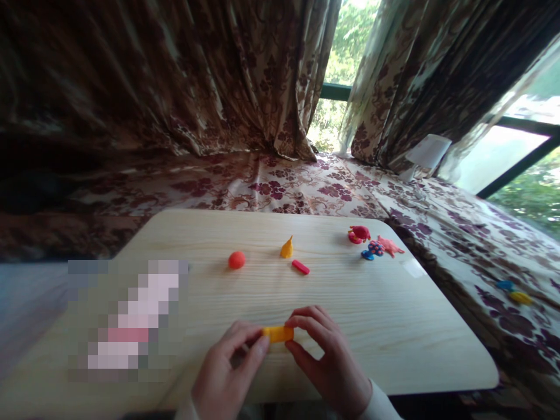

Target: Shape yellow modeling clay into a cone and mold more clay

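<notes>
Between my two hands is a yellow bar that looks like modelling clay, held level just above the front part of the table. My left hand pinches its left end between thumb and fingers. At the right end, my right hand grips it the same way. Beyond the hands lie a short red clay stick, a yellow pear-like shape with a pointed top and an orange-red ball.
At the table's back right stand a dark red figure, a blue dotted mushroom shape and a pink animal shape. A blurred-out patch covers the left side. A white lamp stands on the patterned cloth.
</notes>
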A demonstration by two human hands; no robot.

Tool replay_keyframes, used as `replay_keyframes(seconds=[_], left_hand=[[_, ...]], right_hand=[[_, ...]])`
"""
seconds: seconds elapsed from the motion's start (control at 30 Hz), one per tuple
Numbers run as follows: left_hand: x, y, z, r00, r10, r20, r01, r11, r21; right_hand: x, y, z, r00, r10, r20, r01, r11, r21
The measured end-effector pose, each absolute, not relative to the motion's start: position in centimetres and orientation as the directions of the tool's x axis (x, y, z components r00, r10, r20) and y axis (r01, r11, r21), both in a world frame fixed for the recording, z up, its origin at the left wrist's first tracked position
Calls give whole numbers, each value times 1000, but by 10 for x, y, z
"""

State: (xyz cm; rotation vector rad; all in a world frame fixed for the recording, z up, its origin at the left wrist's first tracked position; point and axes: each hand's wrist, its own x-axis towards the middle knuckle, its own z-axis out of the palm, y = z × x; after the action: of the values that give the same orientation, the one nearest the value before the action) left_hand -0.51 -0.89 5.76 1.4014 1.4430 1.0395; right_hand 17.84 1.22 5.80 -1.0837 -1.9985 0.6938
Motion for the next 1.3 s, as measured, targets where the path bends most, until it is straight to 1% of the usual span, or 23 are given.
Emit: replay_keyframes(seconds=[0.07, 0.13, 0.23, 0.37, 0.53, 0.67, 0.8, 0.9, 1.0, 1.07, 1.17, 1.3], left_hand=[[-11, -8, 48, -51, 984, 170, 488, -124, 864], [-15, -10, 39, -13, 948, 317, 633, -237, 737], [-13, -17, 26, 93, 908, 408, 724, -343, 599], [-2, -26, 15, 112, 871, 479, 751, -390, 533], [2, -25, 14, 132, 832, 538, 771, -428, 471], [2, -20, 12, 172, 823, 542, 794, -441, 417], [4, -18, 10, 197, 804, 561, 827, -444, 346], [3, -18, 12, 221, 817, 533, 841, -437, 320], [1, -17, 13, 282, 819, 500, 837, -465, 289], [1, -16, 12, 265, 811, 521, 832, -466, 303], [3, -16, 11, 195, 807, 557, 821, -445, 358], [8, -18, 14, 196, 833, 518, 816, -432, 385]], right_hand=[[178, 15, 51, -365, 863, 350, 509, 500, -701], [178, 18, 45, -376, 860, 344, 556, 506, -659], [178, 20, 40, -387, 873, 297, 617, 484, -620], [181, 18, 44, -404, 875, 267, 653, 480, -586], [185, 7, 49, -449, 853, 266, 671, 519, -530], [186, 4, 43, -492, 837, 238, 694, 543, -473], [186, 5, 39, -499, 842, 206, 715, 534, -451], [185, 5, 40, -489, 851, 190, 724, 517, -456], [185, 5, 40, -475, 858, 197, 728, 509, -459], [185, 4, 39, -476, 854, 209, 722, 515, -462], [186, 3, 39, -500, 836, 226, 705, 545, -455], [188, 2, 41, -495, 845, 201, 713, 528, -462]])
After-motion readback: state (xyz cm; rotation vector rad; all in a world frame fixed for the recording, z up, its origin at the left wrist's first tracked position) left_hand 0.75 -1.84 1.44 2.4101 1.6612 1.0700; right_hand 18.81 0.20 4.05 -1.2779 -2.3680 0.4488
